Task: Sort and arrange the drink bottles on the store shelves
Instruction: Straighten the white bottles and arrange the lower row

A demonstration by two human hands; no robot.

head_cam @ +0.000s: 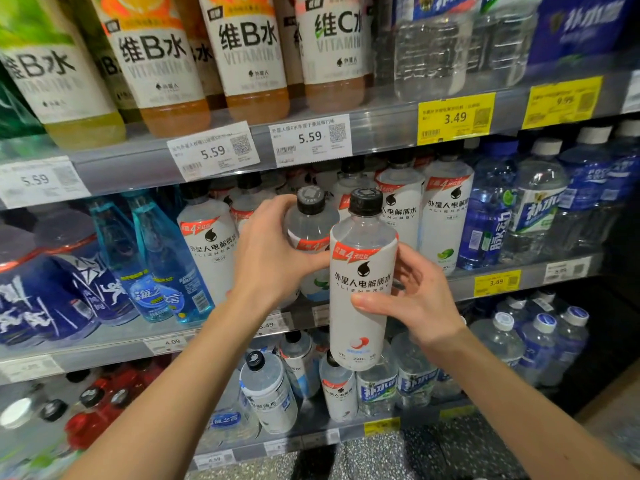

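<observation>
Head view: right grip (414, 292) wrapped round white-labelled bottle (360, 289), upright at centre, in front of middle shelf (519, 275). At 10 o'clock from it, left grip (273, 258) curled round second black-capped bottle (310, 230). Vitamin drinks (249, 53) at 12 o'clock above price tags (310, 138).

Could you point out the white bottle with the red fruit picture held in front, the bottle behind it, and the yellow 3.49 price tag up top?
Front white bottle (360, 306), head view, on its white label.
Rear bottle (310, 230), head view, clear shoulder under the cap.
Yellow 3.49 tag (455, 117), head view, on the price digits.
</observation>
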